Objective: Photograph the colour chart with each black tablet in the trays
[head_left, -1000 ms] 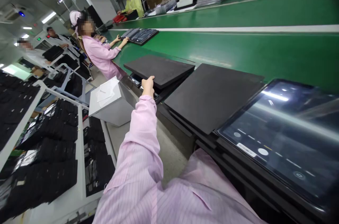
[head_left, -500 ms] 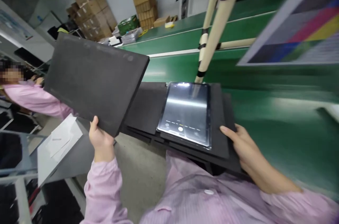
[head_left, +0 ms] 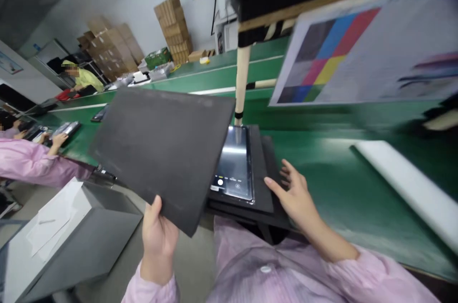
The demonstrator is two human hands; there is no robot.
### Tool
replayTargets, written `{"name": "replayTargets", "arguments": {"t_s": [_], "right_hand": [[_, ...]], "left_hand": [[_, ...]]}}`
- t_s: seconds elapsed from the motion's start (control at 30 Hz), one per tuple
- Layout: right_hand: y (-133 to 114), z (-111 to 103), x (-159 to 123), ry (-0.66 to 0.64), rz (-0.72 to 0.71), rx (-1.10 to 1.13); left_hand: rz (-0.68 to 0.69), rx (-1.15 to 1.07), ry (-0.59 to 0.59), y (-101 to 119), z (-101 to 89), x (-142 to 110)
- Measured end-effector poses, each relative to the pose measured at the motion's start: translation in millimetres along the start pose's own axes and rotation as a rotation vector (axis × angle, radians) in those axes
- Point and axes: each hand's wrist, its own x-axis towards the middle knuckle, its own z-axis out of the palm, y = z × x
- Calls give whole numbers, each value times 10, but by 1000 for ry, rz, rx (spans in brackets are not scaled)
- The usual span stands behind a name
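Head view: gripping a black foam sheet [head_left: 161,145] by one edge in the left hand [head_left: 159,238]; with right hand [head_left: 296,198] open by the foam pad [head_left: 263,188] under the tablet [head_left: 234,164] (can't tell if touching); could tip and bump the tablet, held one-handed; can't see the tablet's left side, behind the sheet.

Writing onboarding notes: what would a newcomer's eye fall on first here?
The large dark panel, held tilted left of centre in the left grip. Then the shiny tablet near centre, partly hidden behind the panel's right edge. Upper right, a poster with bright colour patches.
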Motion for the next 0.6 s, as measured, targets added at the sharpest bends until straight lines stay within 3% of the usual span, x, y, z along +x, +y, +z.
{"name": "replayTargets", "arguments": {"t_s": [0.07,0.13,0.17,0.23,0.27,0.33,0.4,0.47,0.5,0.53,0.6], "right_hand": [[-130,-80,-104,-10,-224,11],[-286,-136,-259,-216,-404,174],[-367,-150,-347,-359,-422,298],[-529,-159,-518,-545,-307,510],[-609,-162,-590,-552,-202,577],[-759,-190,-693,-458,23,662],[-887,-256,-725,-339,218,733],[-973,-338,-679,-229,351,771],[-994,-369,-627,-179,392,763],[-997,-386,-558,-143,415,725],[-955,-369,-386,-124,416,596]], "left_hand": [[-49,21,-74,-213,-44,-104],[-110,54,-158,-471,-43,-218],[-140,78,-208,-599,-28,-275],[-193,142,-345,-810,10,-374],[-209,183,-421,-878,23,-408],[-198,304,-566,-907,21,-421],[-82,472,-640,-777,-23,-334],[119,630,-597,-513,-102,-133],[229,675,-516,-351,-152,9],[330,700,-418,-184,-207,173],[546,688,-87,121,-326,538]]}}
